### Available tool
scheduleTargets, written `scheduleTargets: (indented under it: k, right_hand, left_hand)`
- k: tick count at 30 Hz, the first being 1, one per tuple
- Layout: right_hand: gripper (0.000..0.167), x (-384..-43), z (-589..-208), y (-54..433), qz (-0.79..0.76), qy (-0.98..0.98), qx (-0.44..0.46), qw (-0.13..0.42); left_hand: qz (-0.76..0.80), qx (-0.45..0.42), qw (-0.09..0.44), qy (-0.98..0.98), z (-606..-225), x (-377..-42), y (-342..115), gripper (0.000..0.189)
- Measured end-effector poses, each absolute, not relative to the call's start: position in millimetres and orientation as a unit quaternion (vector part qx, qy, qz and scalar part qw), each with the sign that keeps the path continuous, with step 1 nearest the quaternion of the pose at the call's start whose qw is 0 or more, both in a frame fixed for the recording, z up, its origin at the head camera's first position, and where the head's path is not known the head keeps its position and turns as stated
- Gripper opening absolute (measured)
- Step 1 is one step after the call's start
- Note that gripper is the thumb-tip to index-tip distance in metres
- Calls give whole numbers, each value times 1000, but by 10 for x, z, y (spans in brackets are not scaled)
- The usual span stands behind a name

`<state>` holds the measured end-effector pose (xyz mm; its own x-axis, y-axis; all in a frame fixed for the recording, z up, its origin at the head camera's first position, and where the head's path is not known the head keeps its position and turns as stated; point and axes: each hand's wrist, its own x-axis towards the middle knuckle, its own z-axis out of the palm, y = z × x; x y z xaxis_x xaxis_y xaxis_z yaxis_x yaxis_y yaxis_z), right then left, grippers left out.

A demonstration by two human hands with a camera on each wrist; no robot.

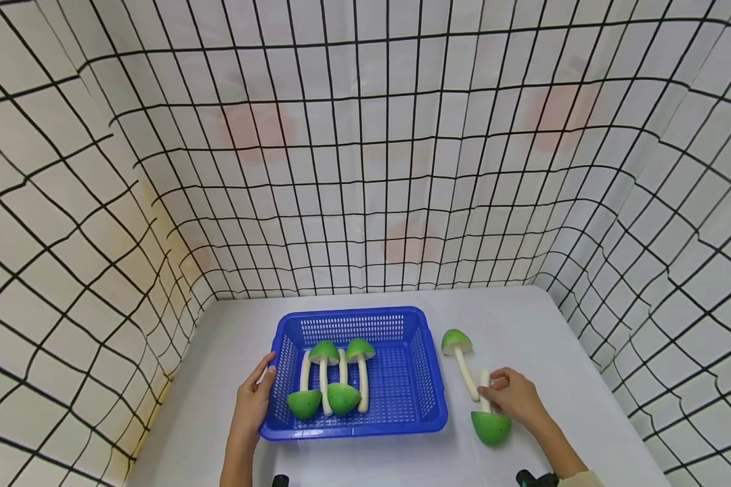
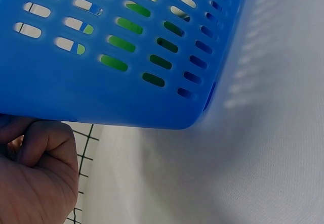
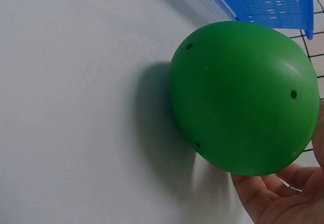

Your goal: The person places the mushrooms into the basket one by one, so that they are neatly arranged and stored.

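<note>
A blue plastic basket [image 1: 353,432] with slotted walls stands on the table. My left hand [image 1: 252,402] grips its left rim, with curled fingers at the edge in the left wrist view. Inside, on the left and middle, lie several toy mushrooms [image 1: 344,399] with green caps and white stems, caps alternating far and near. Right of the basket, my right hand [image 1: 518,398] pinches the white stem of another toy mushroom [image 1: 491,428], its cap toward me. That dark-dotted green cap [image 3: 243,97] fills much of the right wrist view and hides part of the hand.
One more toy mushroom [image 1: 457,341] lies on the white table [image 1: 536,325] between the basket and my right hand, cap at the far end. White walls with a black grid net [image 1: 365,162] enclose the back and both sides.
</note>
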<state>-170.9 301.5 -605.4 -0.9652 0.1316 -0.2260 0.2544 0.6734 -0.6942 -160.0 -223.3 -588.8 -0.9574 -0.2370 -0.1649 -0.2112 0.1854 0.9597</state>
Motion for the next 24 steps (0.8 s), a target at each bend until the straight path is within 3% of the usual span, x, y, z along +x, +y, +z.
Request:
scheduleTargets:
  k: [12, 24]
  right_hand:
    - [62, -1703, -6128, 3029, -428, 893, 109, 90]
    - [60, -1663, -6050, 3018, -432, 891, 112, 80]
  left_hand:
    - [-623, 149, 8, -768, -5904, -1612, -2231, 44]
    - [-619, 150, 11, -771, -5899, -1611, -2219, 49]
